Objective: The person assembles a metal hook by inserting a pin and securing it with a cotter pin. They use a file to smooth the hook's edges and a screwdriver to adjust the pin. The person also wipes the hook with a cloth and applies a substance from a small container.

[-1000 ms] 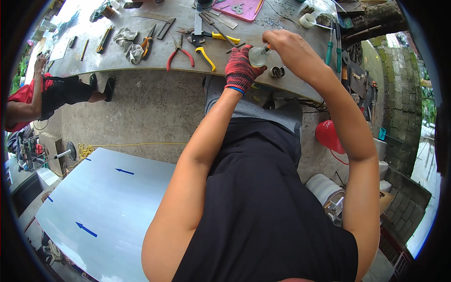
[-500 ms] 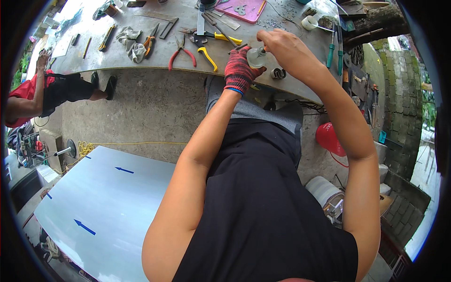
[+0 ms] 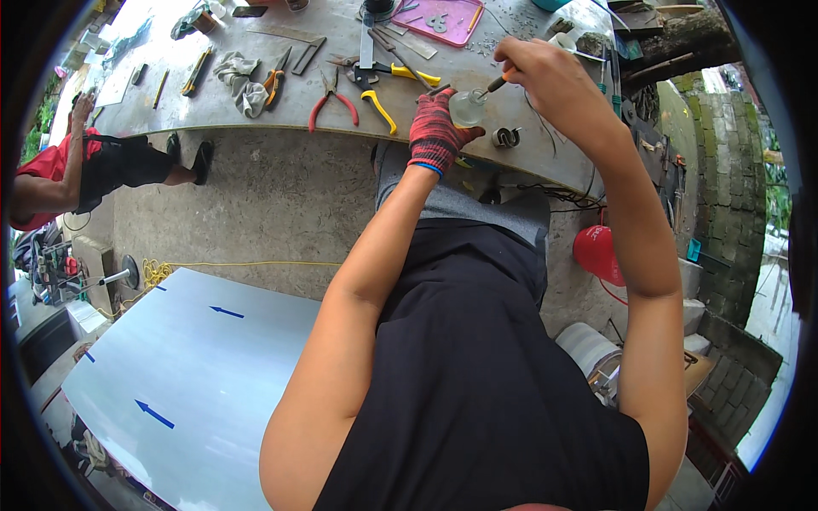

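My left hand [image 3: 436, 129], in a red and black knit glove, is closed round a small clear jar [image 3: 466, 111] at the near edge of the metal workbench [image 3: 281, 115]. Just right of the jar, my bare right hand [image 3: 545, 75] pinches a slim tool [image 3: 497, 83] with a dark and orange handle. Its thin tip points down to the jar's mouth; I cannot tell whether the tip is inside. A small dark and silver cylindrical part [image 3: 506, 137] stands on the bench beside the jar. By the gloved fingers lies a short dark rod [image 3: 433, 91].
Left of my hands lie red-handled pliers [image 3: 331, 104], yellow-handled cutters [image 3: 375, 106], a grey cloth glove [image 3: 241, 83] and a steel square [image 3: 298, 51]. A pink tray [image 3: 443, 19] holds small parts. Another person [image 3: 60, 170] stands at the left. A pale sheet [image 3: 196, 358] lies behind me.
My right hand has moved right, drawing the tool back from the jar so more of it shows. My left hand stays at the jar.
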Available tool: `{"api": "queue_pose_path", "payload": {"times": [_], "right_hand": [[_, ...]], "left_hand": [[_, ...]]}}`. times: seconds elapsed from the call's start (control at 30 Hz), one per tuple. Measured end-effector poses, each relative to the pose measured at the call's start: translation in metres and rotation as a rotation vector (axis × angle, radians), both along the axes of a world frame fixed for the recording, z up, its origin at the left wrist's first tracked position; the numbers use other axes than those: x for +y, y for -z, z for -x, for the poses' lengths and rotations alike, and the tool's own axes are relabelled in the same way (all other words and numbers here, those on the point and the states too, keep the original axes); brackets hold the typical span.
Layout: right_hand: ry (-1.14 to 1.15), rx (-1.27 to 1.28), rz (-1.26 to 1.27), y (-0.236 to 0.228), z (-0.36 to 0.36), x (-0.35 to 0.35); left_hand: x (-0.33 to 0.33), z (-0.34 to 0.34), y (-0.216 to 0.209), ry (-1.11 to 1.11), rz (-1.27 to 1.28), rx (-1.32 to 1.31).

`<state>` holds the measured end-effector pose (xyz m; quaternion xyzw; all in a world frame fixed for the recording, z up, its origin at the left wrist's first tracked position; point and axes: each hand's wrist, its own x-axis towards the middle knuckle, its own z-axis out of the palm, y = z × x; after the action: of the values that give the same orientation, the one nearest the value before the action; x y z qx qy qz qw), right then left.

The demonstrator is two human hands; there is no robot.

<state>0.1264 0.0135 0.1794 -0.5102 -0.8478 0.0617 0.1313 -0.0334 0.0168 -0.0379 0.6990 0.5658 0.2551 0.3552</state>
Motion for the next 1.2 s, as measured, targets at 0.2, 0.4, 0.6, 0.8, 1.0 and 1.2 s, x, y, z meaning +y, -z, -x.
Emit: {"api": "queue_pose_path", "payload": {"times": [0.2, 0.4, 0.6, 0.8, 1.0, 1.2], "right_hand": [[0.302, 0.284, 0.127, -0.001, -0.043, -0.024], [0.533, 0.78, 0.339, 0.052, -0.088, -0.05], [0.613, 1.121, 0.41, 0.078, -0.093, -0.069], [0.634, 1.213, 0.402, 0.097, -0.093, -0.077], [0.683, 1.319, 0.264, 0.101, -0.097, -0.089], [0.755, 1.417, 0.161, 0.111, -0.114, -0.11]], "left_hand": [[-0.002, 0.025, -0.015, 0.042, 0.011, -0.04], [-0.003, 0.044, -0.021, 0.082, -0.073, -0.291], [0.012, 0.04, -0.033, 0.211, -0.377, -0.314], [0.028, 0.018, -0.06, 0.28, -0.229, -0.158], [0.033, -0.004, -0.086, 0.486, -0.249, 0.199], [0.029, -0.024, -0.088, 0.575, -0.254, 0.482]]}}
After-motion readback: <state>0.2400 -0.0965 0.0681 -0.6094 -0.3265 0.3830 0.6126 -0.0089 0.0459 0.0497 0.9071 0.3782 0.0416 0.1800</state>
